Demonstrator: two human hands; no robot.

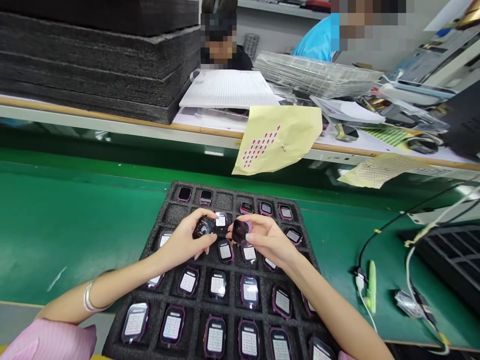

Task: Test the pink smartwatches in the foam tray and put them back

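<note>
Over a black foam tray [195, 200], my left hand [191, 234] is closed around a dark, glossy smartwatch body [204, 228]. Thumb and fingers of my right hand [264, 235] pinch another smartwatch body [240, 231], purple at the edge with a dark face. Between the two hands a lit watch [221, 220] sits in the tray. Just below them lies a further watch [225, 250] with a white lit screen. Several purple-framed watches fill other pockets, most showing white screens; the one at the back left [184, 194] has a dark screen. My forearms cover some pockets.
Thick black foam sheets [93, 60] are stacked on the shelf at the back left. Yellow sticker sheets [281, 140] hang over the shelf edge. At right on the green bench [75, 225] lie cables [360, 280], a green tool [371, 285] and a black crate [446, 260]. Two people sit beyond.
</note>
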